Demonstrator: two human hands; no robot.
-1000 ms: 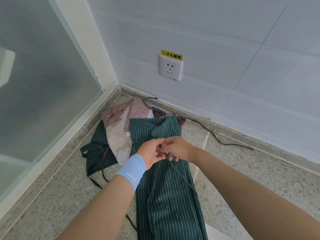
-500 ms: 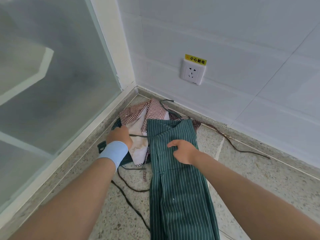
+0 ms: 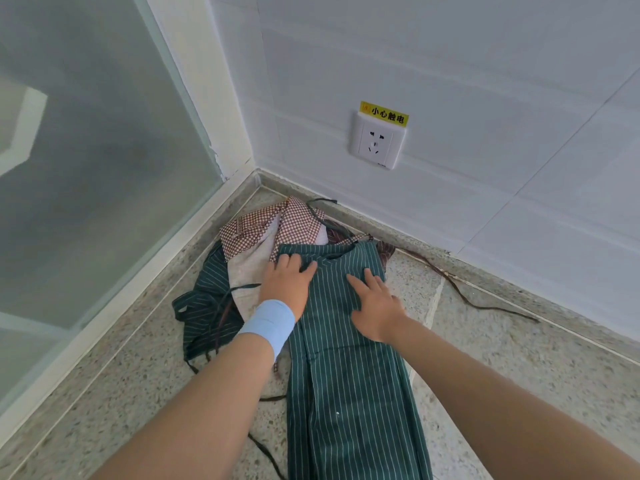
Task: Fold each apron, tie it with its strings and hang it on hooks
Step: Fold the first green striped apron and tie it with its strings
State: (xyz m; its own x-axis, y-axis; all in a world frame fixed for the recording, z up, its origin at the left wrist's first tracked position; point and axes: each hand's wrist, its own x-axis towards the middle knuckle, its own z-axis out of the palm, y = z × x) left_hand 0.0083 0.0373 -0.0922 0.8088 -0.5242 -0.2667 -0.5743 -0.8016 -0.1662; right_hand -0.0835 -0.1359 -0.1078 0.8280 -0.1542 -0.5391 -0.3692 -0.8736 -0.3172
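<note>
While both palms press flat with fingers spread, the left hand [image 3: 285, 284] and the right hand [image 3: 375, 310] rest on the upper end of the green striped apron [image 3: 349, 382], gripping nothing. That apron lies folded lengthwise in a long strip on the speckled stone floor [image 3: 519, 368], running from the centre to the bottom edge of the frame. Just above and left of it, in the corner below the wall socket [image 3: 377, 142], lie a brown checked apron [image 3: 263, 226] and another green striped apron [image 3: 207, 306].

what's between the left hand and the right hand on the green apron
Only a bare strip of the green striped apron separates the left hand from the right hand, both flat on it, in the head view.
</note>
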